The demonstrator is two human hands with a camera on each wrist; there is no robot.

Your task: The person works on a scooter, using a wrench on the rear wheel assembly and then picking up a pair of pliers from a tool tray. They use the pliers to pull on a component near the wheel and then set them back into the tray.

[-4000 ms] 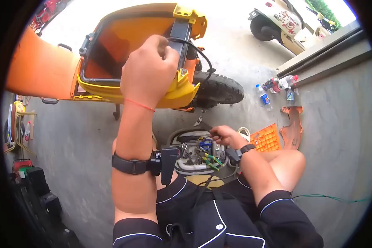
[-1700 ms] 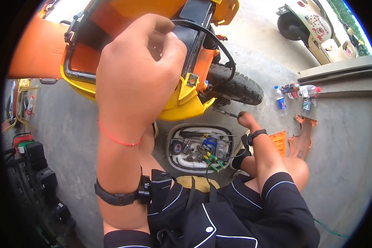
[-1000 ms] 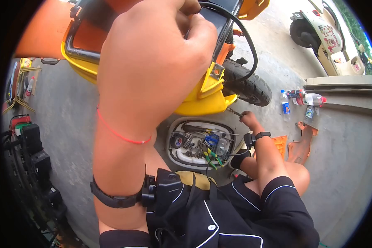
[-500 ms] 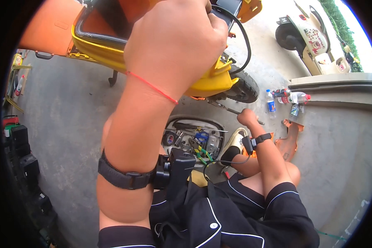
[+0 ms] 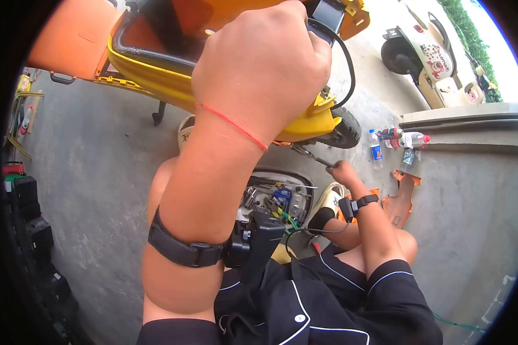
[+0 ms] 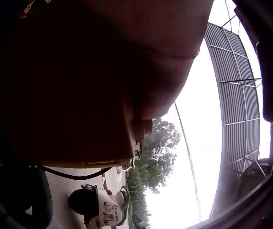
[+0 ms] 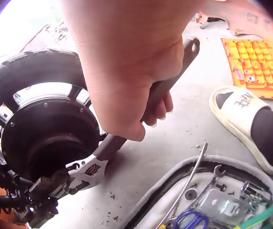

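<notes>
My right hand [image 5: 344, 172] grips the dark handle of an adjustable wrench [image 7: 110, 147], thumb along its side in the right wrist view. Its silver head is at the fitting [image 7: 48, 188] by the lower end of the shock absorber [image 7: 2, 201], beside the rear wheel [image 7: 33, 62]. My left hand [image 5: 265, 63] is up at the rear of the yellow scooter [image 5: 155, 83], fingers curled away. The back of the hand hides the fingertips, so I cannot tell what they hold. A black cable [image 5: 351, 69] loops out beside it toward the wheel.
Below the scooter lies a tray [image 5: 311, 198] of tools, including green-handled pliers [image 5: 286, 215]. Plastic bottles [image 5: 376, 146] and an orange panel [image 5: 402, 198] are on the floor at right. Black boxes [image 5: 34, 230] line the left side. A white scooter [image 5: 429, 54] stands beyond.
My right hand has gone from over the tool tray to beside the rear wheel, bringing the wrench to the fitting there. My left hand stays by the scooter's rear; the head view has shifted.
</notes>
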